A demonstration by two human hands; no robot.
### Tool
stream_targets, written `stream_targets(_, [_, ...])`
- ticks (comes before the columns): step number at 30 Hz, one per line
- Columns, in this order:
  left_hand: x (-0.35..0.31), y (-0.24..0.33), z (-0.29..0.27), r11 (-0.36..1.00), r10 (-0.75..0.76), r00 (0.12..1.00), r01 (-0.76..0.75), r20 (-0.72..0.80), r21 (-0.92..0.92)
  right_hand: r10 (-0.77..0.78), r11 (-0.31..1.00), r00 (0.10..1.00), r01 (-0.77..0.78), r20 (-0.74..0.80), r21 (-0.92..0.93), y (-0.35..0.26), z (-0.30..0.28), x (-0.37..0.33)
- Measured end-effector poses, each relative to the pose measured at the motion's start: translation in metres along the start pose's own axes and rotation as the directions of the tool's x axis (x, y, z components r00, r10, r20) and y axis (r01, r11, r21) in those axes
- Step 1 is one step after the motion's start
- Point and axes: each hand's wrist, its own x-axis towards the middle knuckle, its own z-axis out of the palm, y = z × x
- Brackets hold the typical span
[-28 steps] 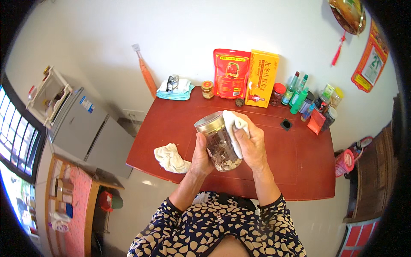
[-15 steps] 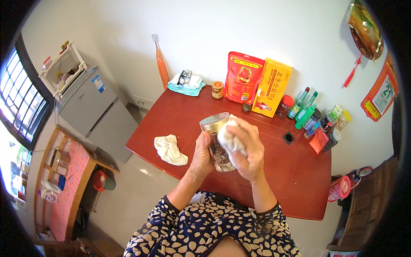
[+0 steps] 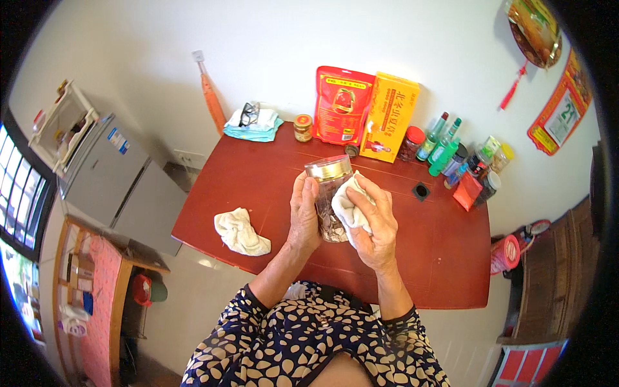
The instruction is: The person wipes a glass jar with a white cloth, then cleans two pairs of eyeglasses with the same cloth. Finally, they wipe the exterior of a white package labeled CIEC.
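Between my hands, above the red table (image 3: 412, 264), is a clear jar (image 3: 327, 197) with a gold-rimmed lid, partly filled with brownish pieces. My left hand (image 3: 304, 209) is wrapped round the jar's left side. A white cloth (image 3: 348, 205) is gripped in my right hand (image 3: 377, 226) and pressed against the jar's right side. Most of that side is hidden behind the cloth and fingers. To the left, a second crumpled white cloth (image 3: 242, 232) lies on the table.
Along the table's back stand a small gold-lidded jar (image 3: 303, 128), a red pouch (image 3: 343, 106), a yellow box (image 3: 389, 116), a red-lidded jar (image 3: 411, 143) and several bottles (image 3: 445, 145). Glasses (image 3: 249, 114) rest on folded cloths (image 3: 258, 129). A grey fridge (image 3: 113, 174) stands at left.
The jar has turned more upright in my hands. My right hand with the cloth has slid lower along its side. The whole view has shifted slightly.
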Motion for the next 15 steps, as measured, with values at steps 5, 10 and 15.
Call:
stream_targets(5, [0.000, 0.000, 0.008, 0.988, -0.154, 0.985, 0.156, 0.081, -0.018, 0.341, 0.920, 0.925, -0.293, -0.166, 0.260, 0.002, 0.005, -0.001])
stream_targets(10, [-0.009, 0.009, 0.019, 0.996, -0.093, 0.971, 0.091, 0.218, 0.020, 0.315, 0.937, 0.930, -0.274, -0.188, 0.219, -0.001, 0.008, -0.003])
stream_targets(15, [-0.005, 0.016, 0.005, 0.975, -0.185, 0.961, 0.205, 0.205, -0.085, -0.080, 0.945, 0.997, 0.076, 0.002, -0.319, -0.030, 0.009, -0.003])
